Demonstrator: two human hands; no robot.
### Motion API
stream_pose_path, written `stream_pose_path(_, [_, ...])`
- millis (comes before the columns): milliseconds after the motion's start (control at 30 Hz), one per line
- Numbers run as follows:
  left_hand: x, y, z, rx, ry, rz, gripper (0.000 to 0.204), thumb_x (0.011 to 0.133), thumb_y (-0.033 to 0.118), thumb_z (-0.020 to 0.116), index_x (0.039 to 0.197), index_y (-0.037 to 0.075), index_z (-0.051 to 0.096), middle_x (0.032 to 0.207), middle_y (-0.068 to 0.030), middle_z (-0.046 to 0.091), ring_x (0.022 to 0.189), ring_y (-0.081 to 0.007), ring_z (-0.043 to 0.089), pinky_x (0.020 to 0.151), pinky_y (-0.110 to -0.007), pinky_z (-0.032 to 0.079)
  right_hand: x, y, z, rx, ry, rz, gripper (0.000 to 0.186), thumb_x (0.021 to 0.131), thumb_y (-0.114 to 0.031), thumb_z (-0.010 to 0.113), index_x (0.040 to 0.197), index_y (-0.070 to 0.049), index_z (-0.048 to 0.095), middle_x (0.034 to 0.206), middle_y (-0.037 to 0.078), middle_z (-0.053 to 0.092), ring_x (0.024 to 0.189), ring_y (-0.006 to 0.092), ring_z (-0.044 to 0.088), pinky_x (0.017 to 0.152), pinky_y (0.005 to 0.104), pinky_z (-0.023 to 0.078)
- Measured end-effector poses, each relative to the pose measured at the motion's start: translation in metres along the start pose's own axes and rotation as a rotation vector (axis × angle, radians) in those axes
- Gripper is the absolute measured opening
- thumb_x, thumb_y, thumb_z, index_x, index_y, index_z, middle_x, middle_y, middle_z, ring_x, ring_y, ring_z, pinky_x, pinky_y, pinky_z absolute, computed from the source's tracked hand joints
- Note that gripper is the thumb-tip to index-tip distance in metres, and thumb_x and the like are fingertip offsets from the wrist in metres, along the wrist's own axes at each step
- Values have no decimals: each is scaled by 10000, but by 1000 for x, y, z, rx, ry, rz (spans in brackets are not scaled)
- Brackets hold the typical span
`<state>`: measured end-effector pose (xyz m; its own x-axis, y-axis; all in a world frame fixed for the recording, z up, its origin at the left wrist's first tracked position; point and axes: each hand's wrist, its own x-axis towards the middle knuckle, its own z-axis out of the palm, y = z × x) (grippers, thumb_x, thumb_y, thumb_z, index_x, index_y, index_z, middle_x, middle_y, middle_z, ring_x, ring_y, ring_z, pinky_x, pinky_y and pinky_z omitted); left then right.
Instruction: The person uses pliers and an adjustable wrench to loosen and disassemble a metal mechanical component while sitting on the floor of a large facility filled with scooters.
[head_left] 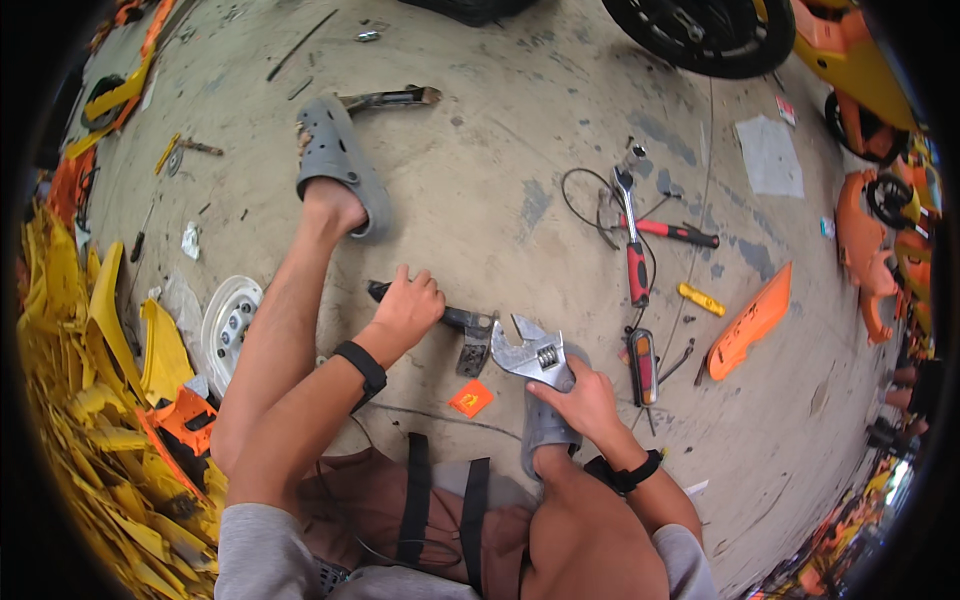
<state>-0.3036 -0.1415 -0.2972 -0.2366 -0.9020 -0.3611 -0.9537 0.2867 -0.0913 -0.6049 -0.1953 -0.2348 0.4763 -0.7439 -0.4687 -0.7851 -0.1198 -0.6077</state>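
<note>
A dark metal part (476, 346) is gripped in the left hand (405, 308), the fingers being curled over its bar near the middle, low over the concrete floor (480, 190); a large silver adjustable wrench (515, 358) is held in the right hand (585, 400), its jaws spread apart and pointed toward the upper left; the wrench head is seen just beside the block-like end of the part, though whether the two are touched together cannot be told; below that end, a small orange packet (470, 398) is seen on the floor; to the right, a hammer (680, 234) with a red and black handle, a ratchet (637, 265) and a yellow handle (702, 299) are laid out near an orange panel (750, 325); at the far left, yellow panels (110, 490) are heaped
</note>
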Motion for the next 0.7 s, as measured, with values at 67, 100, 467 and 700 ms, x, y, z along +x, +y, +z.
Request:
stream_pose_path(67, [5, -3, -4, 37, -85, 73, 61, 730, 157, 651, 762, 111, 676, 827, -61, 653, 943, -210, 584, 852, -383, 413, 0, 2, 5, 36, 40, 16, 660, 740, -563, 740, 1078, -4, 648, 793, 225, 672, 746, 419, 652, 666, 472, 524])
stream_pose_path(100, [5, -4, -10, -18, -116, 96, 80, 717, 171, 667, 763, 105, 675, 829, -67, 652, 932, -217, 590, 846, -377, 420, -1, 8, 8, 38, 29, 18, 658, 743, -573, 732, 1067, -5, 654, 778, 224, 669, 741, 419, 652, 660, 472, 522])
stream_pose_path(467, [-59, 19, -65, -759, -496, -299, 352, 746, 239, 766, 862, -43, 591, 776, -223, 660, 693, -360, 661, 660, -429, 537, -10, 26, 11, 27, 1, -96, 495, 840, -526, 656, 948, -43, 677, 619, 182, 628, 620, 406, 630, 572, 464, 505])
stream_pose_path(700, [-86, 70, -78, -1961, -178, -864, 490, 841, -16, 682, 1239, -69, 401, 781, -101, 645, 665, -193, 675, 575, -288, 564, -14, 29, 11, 42, -23, -131, 451, 849, -493, 663, 878, -43, 659, 612, 179, 613, 610, 400, 623, 546, 456, 492])
